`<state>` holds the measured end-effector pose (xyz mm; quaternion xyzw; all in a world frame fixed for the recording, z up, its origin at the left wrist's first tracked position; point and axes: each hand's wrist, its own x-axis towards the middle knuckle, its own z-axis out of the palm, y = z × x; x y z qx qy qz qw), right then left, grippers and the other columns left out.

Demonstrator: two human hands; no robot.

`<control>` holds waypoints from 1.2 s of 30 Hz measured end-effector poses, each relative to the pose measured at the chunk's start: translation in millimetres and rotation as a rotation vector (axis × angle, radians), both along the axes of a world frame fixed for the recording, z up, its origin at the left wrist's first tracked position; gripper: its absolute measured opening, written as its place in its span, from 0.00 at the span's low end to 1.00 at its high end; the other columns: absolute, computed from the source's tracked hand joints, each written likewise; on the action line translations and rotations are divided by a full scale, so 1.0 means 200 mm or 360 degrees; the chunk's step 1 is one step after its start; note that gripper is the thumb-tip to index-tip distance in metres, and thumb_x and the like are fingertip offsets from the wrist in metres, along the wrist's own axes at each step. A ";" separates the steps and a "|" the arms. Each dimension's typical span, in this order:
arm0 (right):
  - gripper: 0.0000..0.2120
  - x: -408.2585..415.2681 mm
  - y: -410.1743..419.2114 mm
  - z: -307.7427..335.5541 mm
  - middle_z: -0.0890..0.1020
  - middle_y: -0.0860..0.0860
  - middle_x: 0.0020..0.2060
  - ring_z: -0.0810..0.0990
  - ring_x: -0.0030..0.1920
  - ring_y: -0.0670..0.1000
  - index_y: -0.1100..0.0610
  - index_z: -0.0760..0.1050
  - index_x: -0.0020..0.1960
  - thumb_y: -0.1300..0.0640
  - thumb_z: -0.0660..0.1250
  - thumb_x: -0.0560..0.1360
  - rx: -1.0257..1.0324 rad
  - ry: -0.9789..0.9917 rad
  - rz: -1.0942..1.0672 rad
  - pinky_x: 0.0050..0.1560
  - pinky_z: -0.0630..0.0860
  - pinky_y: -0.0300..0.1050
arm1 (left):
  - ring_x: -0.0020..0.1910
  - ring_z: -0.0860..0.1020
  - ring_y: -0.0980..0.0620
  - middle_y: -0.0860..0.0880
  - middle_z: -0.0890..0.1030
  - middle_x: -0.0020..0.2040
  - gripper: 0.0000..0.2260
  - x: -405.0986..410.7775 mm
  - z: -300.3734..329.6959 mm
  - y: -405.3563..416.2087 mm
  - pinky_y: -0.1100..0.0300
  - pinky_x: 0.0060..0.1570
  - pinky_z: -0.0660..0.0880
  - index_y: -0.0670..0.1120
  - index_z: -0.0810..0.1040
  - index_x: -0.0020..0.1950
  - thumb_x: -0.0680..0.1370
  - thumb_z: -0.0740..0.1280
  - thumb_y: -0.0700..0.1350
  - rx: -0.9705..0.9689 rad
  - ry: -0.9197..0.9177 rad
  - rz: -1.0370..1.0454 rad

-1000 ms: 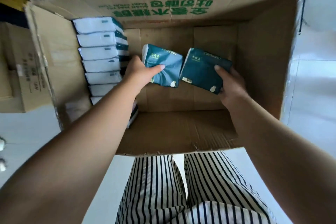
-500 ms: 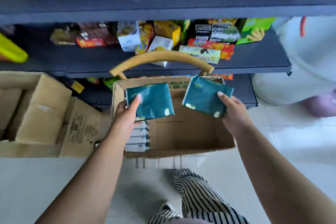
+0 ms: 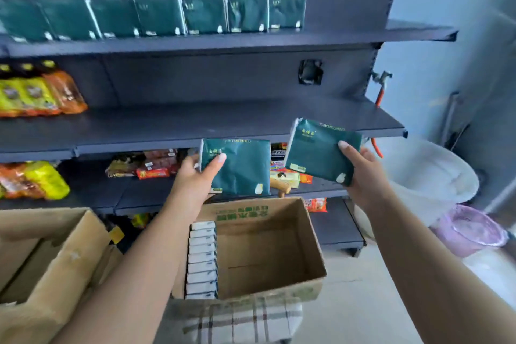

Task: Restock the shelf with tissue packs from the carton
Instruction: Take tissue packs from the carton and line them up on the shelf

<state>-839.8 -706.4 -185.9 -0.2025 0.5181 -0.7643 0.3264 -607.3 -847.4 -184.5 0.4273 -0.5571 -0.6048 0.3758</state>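
Far left: empty brown box on floor, snack bags on the shelving's left end. Top shelf carries a blurred row of green tissue packs standing upright. Left hand grasps one green tissue pack, thumb across its front, held above the carton. Carton sits below on a plaid cloth, white-edged packs lined along its left wall. Right hand grasps second green pack, tilted, near middle shelf edge. White bucket and pink bin far right.
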 end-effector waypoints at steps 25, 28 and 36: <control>0.02 -1.28 0.26 0.47 0.82 0.54 0.44 0.83 0.41 0.50 0.58 0.74 0.48 0.61 0.64 0.76 -0.0287 0.0126 0.0108 0.38 0.82 0.45 | 0.53 0.79 0.50 0.49 0.80 0.53 0.10 -1.34 0.44 0.31 0.47 0.58 0.75 0.49 0.74 0.55 0.75 0.68 0.47 -0.0345 0.0289 0.0096; 0.02 -1.35 0.13 0.49 0.82 0.52 0.43 0.83 0.40 0.47 0.56 0.74 0.47 0.61 0.63 0.77 -0.0276 0.0204 0.0164 0.34 0.80 0.41 | 0.52 0.80 0.50 0.49 0.81 0.53 0.13 -1.41 0.46 0.22 0.46 0.57 0.75 0.48 0.73 0.57 0.75 0.68 0.48 -0.0385 0.0270 0.0164; 0.04 -1.52 -0.46 0.75 0.84 0.50 0.42 0.83 0.40 0.46 0.57 0.77 0.48 0.60 0.63 0.78 -0.0356 0.0527 0.0345 0.31 0.76 0.37 | 0.47 0.80 0.53 0.51 0.81 0.48 0.05 -1.54 0.59 -0.20 0.52 0.52 0.76 0.50 0.74 0.49 0.76 0.67 0.45 -0.0455 0.0458 0.0386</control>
